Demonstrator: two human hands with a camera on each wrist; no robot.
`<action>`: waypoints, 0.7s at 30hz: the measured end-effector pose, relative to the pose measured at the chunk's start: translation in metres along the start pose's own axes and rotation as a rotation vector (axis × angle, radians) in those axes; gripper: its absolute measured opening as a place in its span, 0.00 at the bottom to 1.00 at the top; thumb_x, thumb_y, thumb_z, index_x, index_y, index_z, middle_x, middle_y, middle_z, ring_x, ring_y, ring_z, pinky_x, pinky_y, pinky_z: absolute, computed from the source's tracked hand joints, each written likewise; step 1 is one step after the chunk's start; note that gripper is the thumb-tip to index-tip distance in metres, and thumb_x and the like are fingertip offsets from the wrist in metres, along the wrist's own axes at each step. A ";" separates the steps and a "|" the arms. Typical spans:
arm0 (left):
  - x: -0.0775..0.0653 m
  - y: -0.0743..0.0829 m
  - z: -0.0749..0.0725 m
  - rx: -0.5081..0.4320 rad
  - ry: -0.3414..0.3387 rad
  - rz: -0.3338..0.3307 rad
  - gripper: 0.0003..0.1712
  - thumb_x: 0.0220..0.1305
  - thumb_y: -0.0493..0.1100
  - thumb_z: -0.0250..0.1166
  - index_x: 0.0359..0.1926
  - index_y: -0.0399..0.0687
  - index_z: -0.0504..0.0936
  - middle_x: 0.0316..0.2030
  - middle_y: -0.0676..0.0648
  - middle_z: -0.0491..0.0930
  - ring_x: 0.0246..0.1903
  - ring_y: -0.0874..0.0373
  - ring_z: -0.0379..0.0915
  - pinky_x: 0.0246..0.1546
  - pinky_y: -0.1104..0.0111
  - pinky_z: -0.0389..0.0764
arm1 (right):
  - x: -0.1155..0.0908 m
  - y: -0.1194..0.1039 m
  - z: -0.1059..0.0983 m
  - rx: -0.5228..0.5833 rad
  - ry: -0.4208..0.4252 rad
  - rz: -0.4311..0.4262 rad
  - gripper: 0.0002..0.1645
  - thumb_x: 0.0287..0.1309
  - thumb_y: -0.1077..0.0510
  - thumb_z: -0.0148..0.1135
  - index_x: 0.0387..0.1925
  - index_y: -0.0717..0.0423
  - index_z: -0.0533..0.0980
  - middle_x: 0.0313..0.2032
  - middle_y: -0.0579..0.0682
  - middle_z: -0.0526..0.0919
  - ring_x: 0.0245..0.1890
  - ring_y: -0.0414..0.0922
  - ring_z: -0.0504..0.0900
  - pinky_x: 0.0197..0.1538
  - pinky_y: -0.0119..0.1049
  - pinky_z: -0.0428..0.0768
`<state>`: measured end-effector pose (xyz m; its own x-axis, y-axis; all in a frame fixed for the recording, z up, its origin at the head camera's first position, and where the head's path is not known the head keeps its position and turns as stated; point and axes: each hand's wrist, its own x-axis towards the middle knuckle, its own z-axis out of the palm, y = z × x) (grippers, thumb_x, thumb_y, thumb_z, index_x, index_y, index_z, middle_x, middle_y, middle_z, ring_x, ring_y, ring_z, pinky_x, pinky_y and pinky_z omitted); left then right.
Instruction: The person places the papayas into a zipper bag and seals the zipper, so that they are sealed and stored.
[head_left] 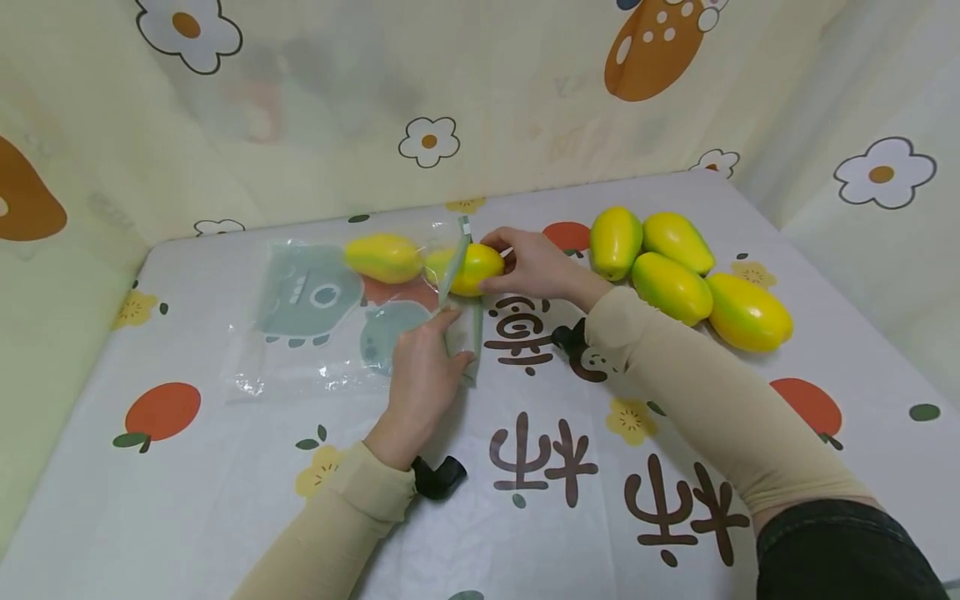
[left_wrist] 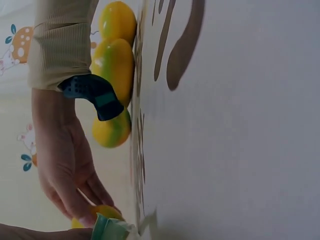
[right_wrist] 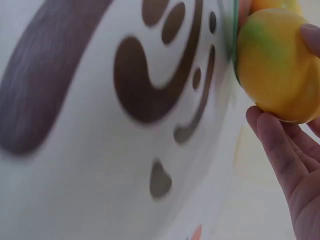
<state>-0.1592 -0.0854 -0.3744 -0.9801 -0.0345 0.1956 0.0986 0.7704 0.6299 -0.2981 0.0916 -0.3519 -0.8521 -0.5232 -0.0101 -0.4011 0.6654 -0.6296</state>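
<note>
A clear zip bag (head_left: pixel 247 367) printed with green cartoon figures lies flat on the table, its mouth facing right. My left hand (head_left: pixel 427 367) pinches the near side of the bag's mouth, thumb toward the right. One yellow-green mango (head_left: pixel 384 258) lies inside the bag. My right hand (head_left: pixel 536 265) holds a second mango (head_left: pixel 486 265) by its right end, with its left part inside the opening. In the right wrist view, fingers and thumb spread round this mango (right_wrist: pixel 275 65). The left wrist view shows the bag's green edge (left_wrist: pixel 102 227) close beside it.
Several more mangoes (head_left: pixel 671 287) sit grouped at the back right, behind my right forearm. The white tablecloth (head_left: pixel 247 492) carries printed fruit, flowers and brown characters. A patterned curtain (head_left: pixel 337 100) rises along the table's back edge.
</note>
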 end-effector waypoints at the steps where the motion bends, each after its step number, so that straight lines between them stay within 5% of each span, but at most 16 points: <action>1: 0.000 0.001 0.000 -0.002 0.003 0.005 0.32 0.51 0.34 0.79 0.60 0.39 0.83 0.58 0.39 0.84 0.55 0.40 0.82 0.56 0.52 0.83 | -0.002 0.001 -0.002 -0.005 0.005 0.002 0.39 0.59 0.51 0.73 0.68 0.57 0.69 0.63 0.55 0.77 0.54 0.52 0.82 0.60 0.45 0.81; 12: -0.002 0.004 -0.001 0.000 0.005 0.013 0.32 0.52 0.32 0.78 0.60 0.39 0.82 0.59 0.39 0.83 0.56 0.41 0.82 0.56 0.52 0.83 | 0.001 0.004 0.008 0.102 -0.008 0.073 0.39 0.60 0.49 0.73 0.67 0.60 0.69 0.63 0.58 0.77 0.58 0.55 0.83 0.60 0.46 0.83; 21: -0.001 0.003 -0.002 -0.012 0.007 0.009 0.32 0.52 0.31 0.77 0.60 0.39 0.82 0.60 0.39 0.83 0.57 0.40 0.81 0.57 0.51 0.82 | 0.012 -0.011 0.015 0.084 0.035 0.130 0.39 0.58 0.47 0.75 0.66 0.59 0.73 0.58 0.56 0.81 0.57 0.52 0.77 0.57 0.44 0.80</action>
<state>-0.1571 -0.0838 -0.3713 -0.9779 -0.0318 0.2064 0.1096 0.7632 0.6368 -0.2991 0.0699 -0.3568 -0.9068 -0.4157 -0.0703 -0.2580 0.6791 -0.6872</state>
